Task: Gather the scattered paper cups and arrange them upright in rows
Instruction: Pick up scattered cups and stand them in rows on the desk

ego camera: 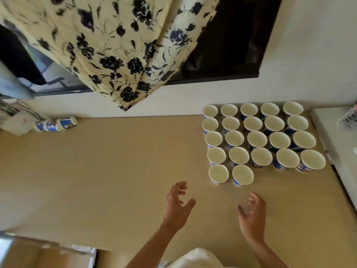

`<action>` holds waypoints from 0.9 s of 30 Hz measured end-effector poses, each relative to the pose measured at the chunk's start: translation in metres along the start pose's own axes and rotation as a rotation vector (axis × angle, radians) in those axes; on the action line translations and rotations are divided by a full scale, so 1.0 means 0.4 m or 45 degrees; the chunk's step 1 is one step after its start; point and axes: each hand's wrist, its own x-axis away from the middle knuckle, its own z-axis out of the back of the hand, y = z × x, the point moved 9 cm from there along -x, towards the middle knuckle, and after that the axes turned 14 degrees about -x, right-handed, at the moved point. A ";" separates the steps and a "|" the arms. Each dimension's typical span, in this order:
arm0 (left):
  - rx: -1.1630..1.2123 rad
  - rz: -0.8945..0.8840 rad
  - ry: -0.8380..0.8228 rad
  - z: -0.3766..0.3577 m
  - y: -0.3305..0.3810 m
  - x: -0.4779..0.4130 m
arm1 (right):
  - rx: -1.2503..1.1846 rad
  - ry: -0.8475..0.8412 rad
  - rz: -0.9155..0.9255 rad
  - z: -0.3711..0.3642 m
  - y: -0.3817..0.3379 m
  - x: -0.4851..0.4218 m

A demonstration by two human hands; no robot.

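Observation:
Several blue-and-white paper cups [257, 139] stand upright in rows at the far right of the tan table [116, 171]. The nearest row holds two cups, the right one [242, 175] just beyond my hands. A stack of cups [57, 124] lies on its side at the far left by the wall. My left hand [178, 205] hovers over the table with fingers spread, holding nothing. My right hand [252, 215] hovers beside it, fingers loosely curved, also empty. Both hands are a short way in front of the nearest row.
A yellow floral curtain [116, 51] hangs over the back wall and dark window. A white surface [336, 136] adjoins the table on the right, with a crinkled clear wrapper [348, 118] on it. A white object [18, 122] sits at the far left.

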 end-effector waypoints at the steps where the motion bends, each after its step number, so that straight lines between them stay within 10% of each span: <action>1: 0.014 0.029 0.024 0.025 -0.020 -0.004 | 0.029 -0.018 -0.007 -0.015 0.009 0.024; 27: 0.170 0.467 0.504 0.985 -0.963 -0.301 | 0.287 -1.202 0.447 -1.545 -0.668 0.348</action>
